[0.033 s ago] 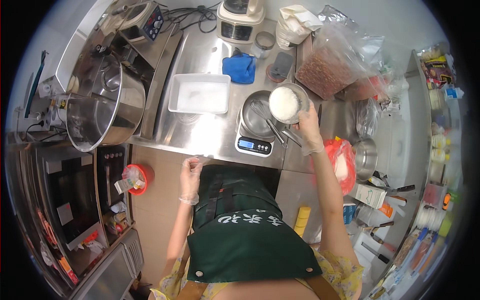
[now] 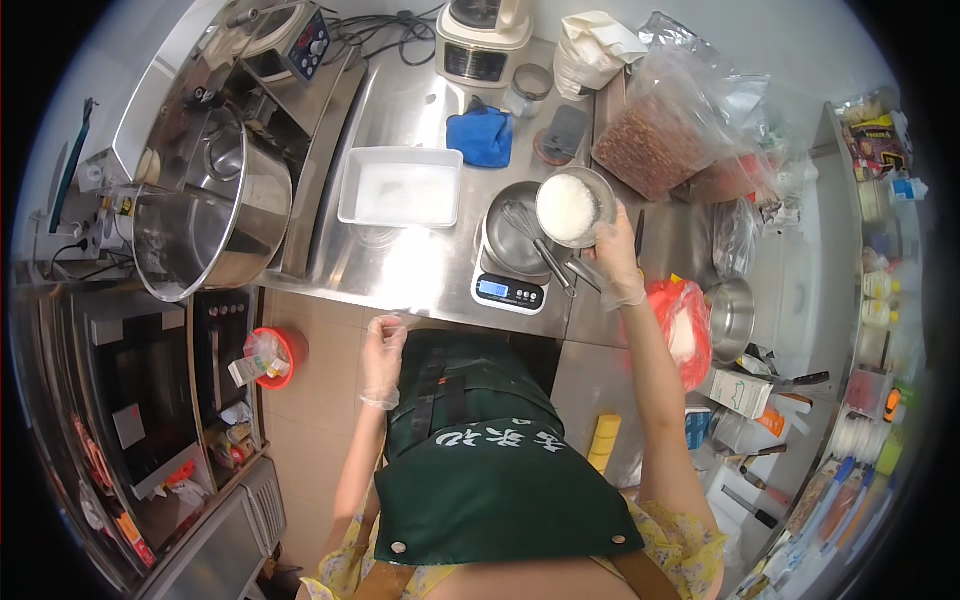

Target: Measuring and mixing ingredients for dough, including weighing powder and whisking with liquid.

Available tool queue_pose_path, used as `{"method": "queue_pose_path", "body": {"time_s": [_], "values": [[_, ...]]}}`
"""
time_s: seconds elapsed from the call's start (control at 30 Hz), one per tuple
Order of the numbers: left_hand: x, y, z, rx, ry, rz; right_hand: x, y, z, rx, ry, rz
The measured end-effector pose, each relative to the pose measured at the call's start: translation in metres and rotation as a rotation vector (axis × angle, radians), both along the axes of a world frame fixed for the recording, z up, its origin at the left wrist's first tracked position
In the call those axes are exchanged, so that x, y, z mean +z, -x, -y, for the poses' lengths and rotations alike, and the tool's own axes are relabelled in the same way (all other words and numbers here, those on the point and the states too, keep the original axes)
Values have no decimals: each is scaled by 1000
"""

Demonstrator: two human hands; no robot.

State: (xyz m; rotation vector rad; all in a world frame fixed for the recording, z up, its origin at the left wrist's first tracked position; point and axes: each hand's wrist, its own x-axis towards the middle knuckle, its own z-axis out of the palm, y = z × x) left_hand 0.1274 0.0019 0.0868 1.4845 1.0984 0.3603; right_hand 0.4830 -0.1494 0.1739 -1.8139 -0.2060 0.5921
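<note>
My right hand (image 2: 620, 262), in a clear glove, grips the rim of a small metal bowl (image 2: 570, 207) filled with something white and granular. It holds that bowl tilted over a larger steel mixing bowl (image 2: 503, 232), which has a whisk (image 2: 540, 252) in it and stands on a digital scale (image 2: 508, 291). My left hand (image 2: 383, 357), also gloved, hangs at the counter's front edge with its fingers loosely curled and nothing in it. I wear a dark green apron.
A white rectangular tray (image 2: 400, 187) and a blue cloth (image 2: 480, 135) lie on the steel counter (image 2: 410, 265) left of the scale. Behind stand a blender (image 2: 483, 40) and a bag of reddish-brown bits (image 2: 655, 140). A big steel pot (image 2: 215, 225) is at left, a red bag (image 2: 682, 322) at right.
</note>
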Motion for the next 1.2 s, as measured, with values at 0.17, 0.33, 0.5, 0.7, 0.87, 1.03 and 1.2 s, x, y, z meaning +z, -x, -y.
{"method": "queue_pose_path", "body": {"time_s": [0.17, 0.33, 0.5, 0.7, 0.87, 1.03, 1.2], "values": [[11, -7, 4, -22, -14, -2, -42, 8, -1, 39, 200, 286], [13, -3, 0, -20, -51, -8, -12, 40, -19, 85, 391, 622], [9, -2, -4, -31, -67, -16, -5, 51, -23, 83, 447, 698], [7, -1, -5, -46, -88, 12, 1, 59, -27, 73, 506, 749], [13, 0, -7, -62, -96, -15, 1, 63, -27, 65, 543, 763], [6, 5, -11, -73, -115, -6, 1, 65, -28, 64, 548, 790], [4, 5, -14, -66, -103, -1, -1, 64, -28, 47, 559, 778]]}}
